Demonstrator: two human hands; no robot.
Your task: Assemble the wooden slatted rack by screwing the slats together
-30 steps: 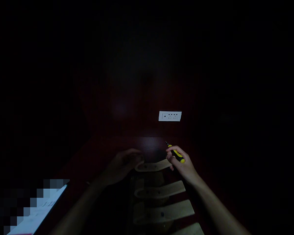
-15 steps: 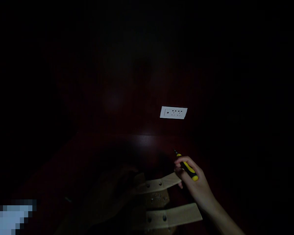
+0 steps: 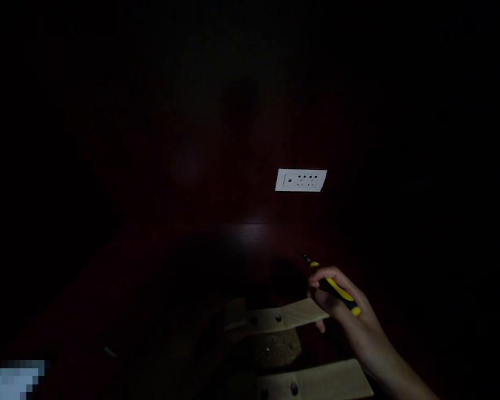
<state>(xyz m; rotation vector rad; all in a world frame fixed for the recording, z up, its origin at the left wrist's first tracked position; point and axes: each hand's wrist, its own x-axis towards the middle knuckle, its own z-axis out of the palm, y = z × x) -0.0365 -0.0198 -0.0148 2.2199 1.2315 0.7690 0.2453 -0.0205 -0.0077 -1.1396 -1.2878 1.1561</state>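
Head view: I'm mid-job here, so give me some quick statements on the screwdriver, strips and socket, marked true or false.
1. The right hand holds the screwdriver. True.
2. The screwdriver's handle is red and white. False: it is yellow and black.
3. The far strip shows two dark round spots. True.
4. A plug sits in the socket. False: nothing is plugged in.
5. The near strip runs past the picture's bottom edge. True.

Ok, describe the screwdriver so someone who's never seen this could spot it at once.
Start at the white socket plate on the dark wall. Below it, slightly right, the right hand is at the end of a pale wooden strip. The screwdriver slants through that hand, thin tip up and left, its yellow-and-black handle unlike the plain wood.
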